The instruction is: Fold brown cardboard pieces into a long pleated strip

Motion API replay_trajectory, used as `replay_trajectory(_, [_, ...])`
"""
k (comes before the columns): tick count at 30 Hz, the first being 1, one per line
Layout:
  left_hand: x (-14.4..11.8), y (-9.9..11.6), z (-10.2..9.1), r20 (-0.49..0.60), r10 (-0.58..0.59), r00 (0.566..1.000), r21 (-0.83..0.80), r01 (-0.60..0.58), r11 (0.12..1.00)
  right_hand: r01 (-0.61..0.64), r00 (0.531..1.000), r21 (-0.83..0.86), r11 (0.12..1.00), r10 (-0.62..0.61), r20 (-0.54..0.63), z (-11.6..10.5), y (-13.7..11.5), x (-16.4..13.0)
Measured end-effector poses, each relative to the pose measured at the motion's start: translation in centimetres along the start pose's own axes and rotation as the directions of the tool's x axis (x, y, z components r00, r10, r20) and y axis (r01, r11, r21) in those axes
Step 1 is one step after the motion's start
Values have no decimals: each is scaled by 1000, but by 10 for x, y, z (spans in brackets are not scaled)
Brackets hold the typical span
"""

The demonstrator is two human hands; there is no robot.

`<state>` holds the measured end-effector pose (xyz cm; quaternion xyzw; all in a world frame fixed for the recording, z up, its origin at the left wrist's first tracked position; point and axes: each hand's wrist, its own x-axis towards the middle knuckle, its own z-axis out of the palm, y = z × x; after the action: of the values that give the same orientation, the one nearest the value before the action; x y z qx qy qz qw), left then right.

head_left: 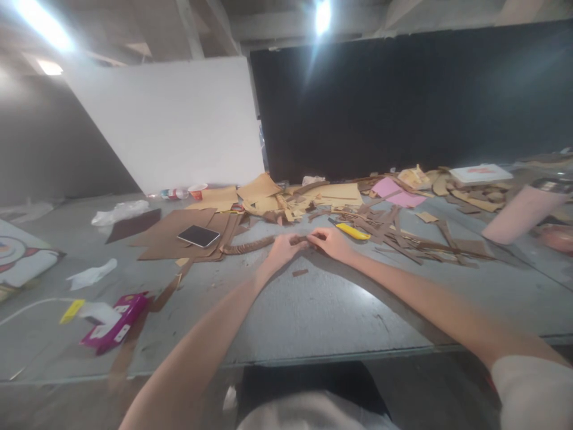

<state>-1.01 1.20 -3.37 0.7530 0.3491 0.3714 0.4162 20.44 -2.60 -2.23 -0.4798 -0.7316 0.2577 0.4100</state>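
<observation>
Where both arms reach forward over the grey worktable [313, 310], the left hand [282, 251] and the right hand [331, 242] meet at a long brown cardboard strip [250, 243]. The strip lies on the table and runs leftward from the hands toward a stack of brown cardboard sheets [179, 233]. Each hand's fingers are pressed together on the strip's right end, pinching it, the two hands nearly touching. A small brown offcut [299, 273] lies on the table just below the hands.

A yellow utility knife [353, 231] rests just beside the right hand, at the edge of a spread of dark brown strips [403, 230]. Behind these, tan cardboard scraps [308, 197] and a pink sheet [396, 192] cover the far side of the table. A dark phone [198, 236] lies flat on the cardboard sheets. At the near left edge sits a magenta box [114, 322] with a yellow tag [71, 310] beside it; crumpled white paper [92, 275] lies further back. A pale pink tumbler [521, 212] stands tilted in view at the right.

The table surface is dull, scuffed and reflects the ceiling lights. A white board [170, 125] and a large black panel [403, 101] lean against the wall behind the table. Two bright ceiling lamps glare overhead.
</observation>
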Motion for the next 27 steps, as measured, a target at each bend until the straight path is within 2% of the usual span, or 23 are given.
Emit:
replay_trajectory(4, [0,0,-1,-2,-33,999,-15,33,999,6,1000,-4,1000,-6,-9,-1,-2,-1])
replay_trajectory(11, [2,-2,-1,-14,-8,1000,64,9,998,-7,1000,2,1000,7,-20,0,0,1])
replay_trajectory(17, [1,-2,-3,-8,16,1000,100,-15,995,-43,995,11,999,42,85,1,5,3])
replay_trajectory(27, [2,-3,-2,-9,23,1000,82,-22,996,-30,999,-5,1000,30,39,3,-1,1])
